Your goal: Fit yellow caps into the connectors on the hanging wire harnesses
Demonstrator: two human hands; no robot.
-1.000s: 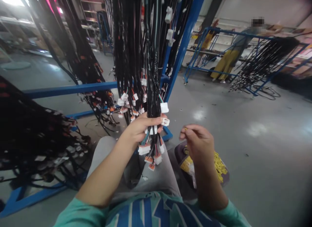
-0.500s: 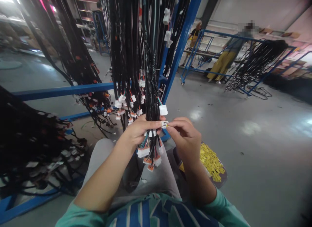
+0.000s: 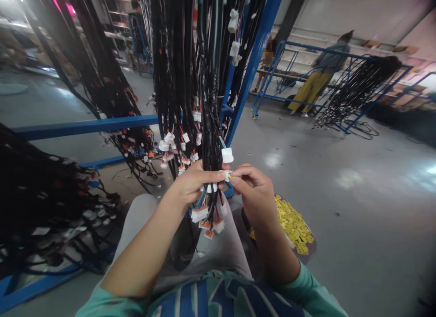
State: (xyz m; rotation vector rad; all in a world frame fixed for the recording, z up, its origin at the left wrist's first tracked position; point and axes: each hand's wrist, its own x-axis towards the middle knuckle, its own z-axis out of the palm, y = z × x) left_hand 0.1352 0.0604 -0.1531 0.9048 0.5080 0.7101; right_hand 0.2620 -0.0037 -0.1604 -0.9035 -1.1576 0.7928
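glare upper left | reflections on floor [image 3: 340,194] | dim right corners | soft focus

Grey floor [image 3: 316,176], dark scraps [image 3: 337,214] on it, looped black cable [image 3: 364,130], wheeled blue rack [image 3: 315,47]

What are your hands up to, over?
Left hand: holding black cable bundle and white connector. Right hand: pinching yellow piece at connector's opening. Close by: another connector, just above.

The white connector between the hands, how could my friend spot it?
Find the blue frame, then the black cable bundle in the left hand. At its thumb tip sits the white connector, the only one with the right hand and a yellow piece at it.
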